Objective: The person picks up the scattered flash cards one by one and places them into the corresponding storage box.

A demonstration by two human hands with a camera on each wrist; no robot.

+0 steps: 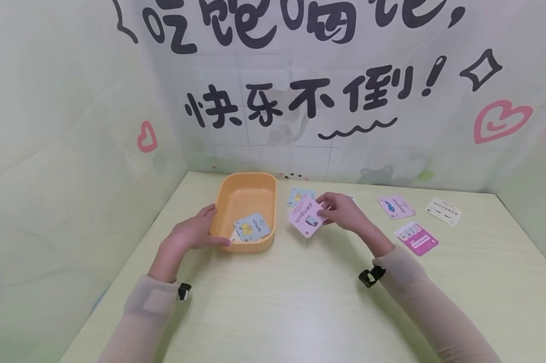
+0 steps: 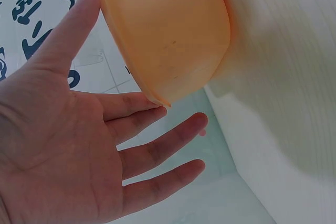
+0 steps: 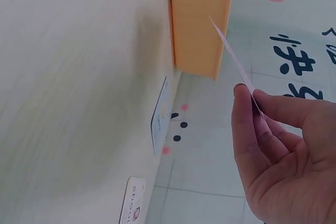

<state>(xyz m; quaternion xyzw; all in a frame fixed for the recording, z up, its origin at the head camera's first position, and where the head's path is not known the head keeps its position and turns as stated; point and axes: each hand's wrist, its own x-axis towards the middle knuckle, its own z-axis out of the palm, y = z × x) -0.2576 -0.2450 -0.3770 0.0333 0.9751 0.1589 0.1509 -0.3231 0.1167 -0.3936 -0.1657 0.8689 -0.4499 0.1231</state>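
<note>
An orange plastic bin [image 1: 245, 194] stands on the table, left of centre. Inside it lie a blue lemon card [image 1: 252, 228] and part of a pale card under that one. My left hand [image 1: 194, 231] spreads along the bin's left side, thumb and index finger touching its rim; in the left wrist view its fingers [image 2: 163, 145] are nearly straight. To the right of the bin, my right hand [image 1: 343, 212] pinches a pink penguin card [image 1: 305, 218] between thumb and fingertips. The right wrist view shows this card [image 3: 231, 51] almost edge-on, raised above the table.
Behind the penguin card lies a light blue card [image 1: 300, 195]. Another card [image 3: 134, 200] is partly hidden by my right hand in the head view. Farther right are a dolphin card [image 1: 396, 206], an eyebrow card [image 1: 443, 210] and a magenta card [image 1: 416, 238]. A printed backdrop surrounds the table.
</note>
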